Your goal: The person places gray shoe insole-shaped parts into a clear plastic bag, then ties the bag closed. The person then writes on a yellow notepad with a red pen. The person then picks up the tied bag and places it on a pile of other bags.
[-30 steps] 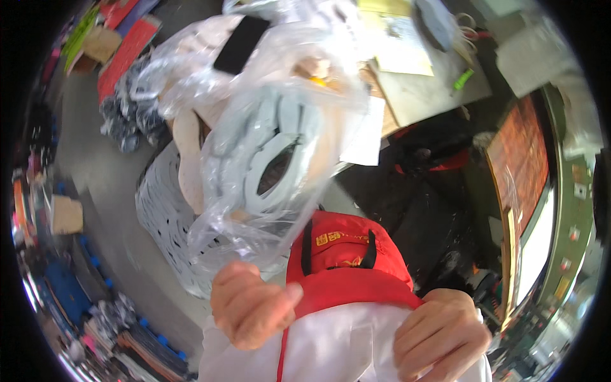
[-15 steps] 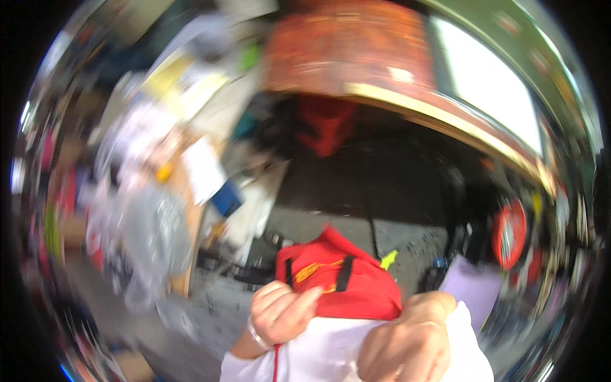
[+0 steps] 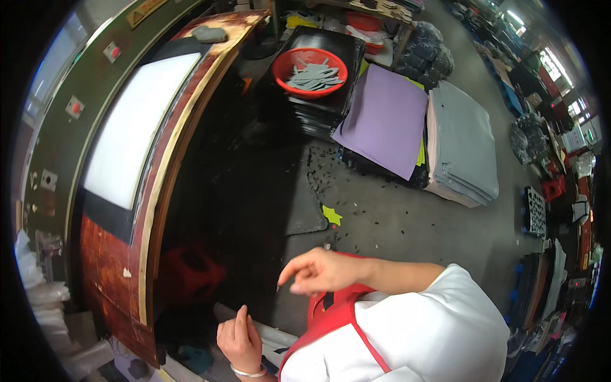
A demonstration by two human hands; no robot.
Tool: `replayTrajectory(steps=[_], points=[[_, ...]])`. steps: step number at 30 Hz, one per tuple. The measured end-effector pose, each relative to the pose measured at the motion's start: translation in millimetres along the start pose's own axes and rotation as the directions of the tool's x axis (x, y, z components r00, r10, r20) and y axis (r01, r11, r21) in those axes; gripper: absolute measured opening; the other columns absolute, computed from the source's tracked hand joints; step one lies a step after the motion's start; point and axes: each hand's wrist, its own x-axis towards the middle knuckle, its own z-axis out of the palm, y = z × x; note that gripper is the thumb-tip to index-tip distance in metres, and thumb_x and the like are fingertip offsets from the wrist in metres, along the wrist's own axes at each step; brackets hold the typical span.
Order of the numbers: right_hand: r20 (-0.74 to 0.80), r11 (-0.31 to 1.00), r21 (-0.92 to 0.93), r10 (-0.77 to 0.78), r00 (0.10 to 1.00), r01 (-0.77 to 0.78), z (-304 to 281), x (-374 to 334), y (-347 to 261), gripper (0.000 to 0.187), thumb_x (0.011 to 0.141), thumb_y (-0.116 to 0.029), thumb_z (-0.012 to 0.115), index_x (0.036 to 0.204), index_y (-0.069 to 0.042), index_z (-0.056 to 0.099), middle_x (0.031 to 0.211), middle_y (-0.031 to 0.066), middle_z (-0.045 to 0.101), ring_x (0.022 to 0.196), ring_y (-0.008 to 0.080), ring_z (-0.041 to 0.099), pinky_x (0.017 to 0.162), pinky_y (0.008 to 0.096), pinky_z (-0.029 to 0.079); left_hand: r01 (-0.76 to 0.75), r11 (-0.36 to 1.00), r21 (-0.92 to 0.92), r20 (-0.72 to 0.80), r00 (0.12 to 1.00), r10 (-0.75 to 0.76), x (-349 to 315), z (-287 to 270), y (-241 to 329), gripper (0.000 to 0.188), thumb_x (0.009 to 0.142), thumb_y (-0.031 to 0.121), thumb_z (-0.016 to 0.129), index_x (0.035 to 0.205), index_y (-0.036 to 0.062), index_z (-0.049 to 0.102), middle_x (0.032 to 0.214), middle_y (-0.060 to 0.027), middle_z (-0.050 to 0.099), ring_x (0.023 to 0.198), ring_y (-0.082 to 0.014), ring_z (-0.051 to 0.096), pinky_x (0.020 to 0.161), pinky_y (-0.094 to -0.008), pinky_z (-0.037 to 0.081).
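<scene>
My right hand (image 3: 321, 270) reaches across in front of the red apron (image 3: 337, 315), above the floor. Its fingers are loosely bent and apart, and nothing shows in them. Lower and to the left, my left hand (image 3: 238, 339) is raised with its fingers partly stretched upward, a pale bracelet (image 3: 248, 372) on its wrist. No object shows in it either. Both hands hang in the air, apart from each other. The closest bench is the red-brown worktable (image 3: 108, 274) on the left, which neither hand touches. A white pad (image 3: 143, 130) lies on it.
A red basin (image 3: 280, 77) of grey cut pieces stands on stacked black sheets at the back. Beside it are stacks of purple sheets (image 3: 385, 118) and grey sheets (image 3: 464, 137). A yellow-green scrap (image 3: 331, 215) and dark bits lie on the floor (image 3: 407, 232). Shelving lines the right.
The view has swung right, bringing the worktable to the left and the sheet stacks to the front. My right hand has moved off the apron front; my left hand is now lower left.
</scene>
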Motion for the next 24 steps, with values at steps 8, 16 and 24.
replayTrajectory(steps=[8, 16, 24], points=[[-0.518, 0.981, 0.097, -0.093, 0.850, 0.167, -200, 19, 22, 0.015, 0.091, -0.012, 0.061, 0.100, 0.000, 0.064, 0.066, 0.0012, 0.059, 0.057, 0.0077, 0.055, 0.051, 0.0227, 0.047, 0.086, 0.985, -0.153, 0.251, 0.967, -0.046, 85, 106, 35, 0.025, 0.077, 0.000, 0.065, 0.102, 0.0040, 0.065, 0.068, -0.0106, 0.055, 0.063, -0.0278, 0.053, 0.059, -0.0372, 0.043], [-0.830, 0.997, -0.067, -0.074, 0.553, 0.034, -592, 154, -30, 0.010, 0.090, -0.007, 0.056, 0.089, -0.002, 0.064, 0.067, 0.0030, 0.061, 0.054, 0.0099, 0.057, 0.047, 0.0232, 0.044, 0.333, 0.903, 0.273, 0.833, 0.387, -0.395, 180, 288, 58, 0.040, 0.078, 0.027, 0.066, 0.115, 0.0111, 0.061, 0.088, -0.0141, 0.066, 0.082, -0.0311, 0.066, 0.071, -0.0424, 0.051], [-0.834, 0.585, -0.547, -0.442, 0.330, -0.599, -831, 231, -28, 0.013, 0.079, -0.014, 0.062, 0.085, -0.007, 0.070, 0.081, 0.0163, 0.068, 0.078, 0.0344, 0.066, 0.072, 0.0414, 0.053, 0.791, 0.605, -0.090, 0.737, 0.462, -0.494, 287, 328, 113, 0.031, 0.082, 0.007, 0.064, 0.112, 0.0033, 0.063, 0.085, -0.0191, 0.067, 0.072, -0.0294, 0.066, 0.067, -0.0339, 0.052]])
